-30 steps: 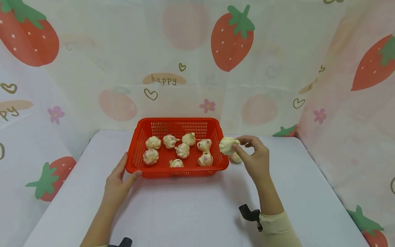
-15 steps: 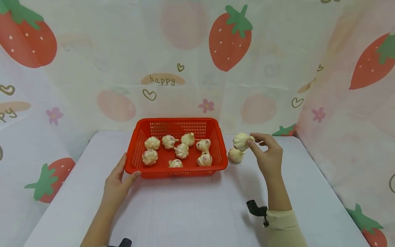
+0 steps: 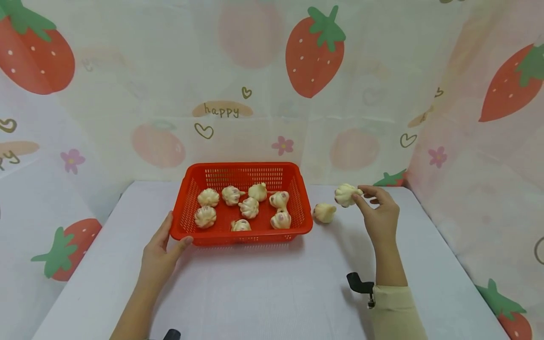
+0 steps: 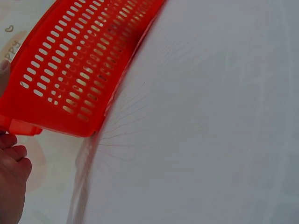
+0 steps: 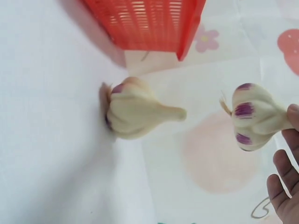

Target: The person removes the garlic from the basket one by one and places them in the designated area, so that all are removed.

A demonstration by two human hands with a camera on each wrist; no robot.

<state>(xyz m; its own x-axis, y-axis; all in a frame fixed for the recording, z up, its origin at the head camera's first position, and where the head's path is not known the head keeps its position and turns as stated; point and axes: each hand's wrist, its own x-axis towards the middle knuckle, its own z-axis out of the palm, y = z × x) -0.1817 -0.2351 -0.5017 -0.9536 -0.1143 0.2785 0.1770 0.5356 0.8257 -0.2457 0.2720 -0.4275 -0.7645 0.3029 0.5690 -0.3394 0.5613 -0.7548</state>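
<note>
A strawberry-printed backdrop [image 3: 267,75] is stood along the back edge of a white table [image 3: 272,288]. A red basket [image 3: 272,237] with slotted walls is placed on the surface near that edge. The basket's near left corner is gripped by the left hand [image 3: 159,257], the thumb being laid on the front rim and the fingers on the left side. By the right hand [image 3: 382,217], a held garlic bulb [image 3: 345,195] is pinched at the stem between thumb and fingertips. This bulb is raised clear of the surface, to the right of the basket and near the back edge; purple patches are shown on its underside in the right wrist view. A loose garlic bulb [image 3: 325,213] is rested on the surface just beside the basket's right wall. Eight garlic bulbs [image 3: 248,208] are contained in the basket; one is partly hidden by the front rim.
</note>
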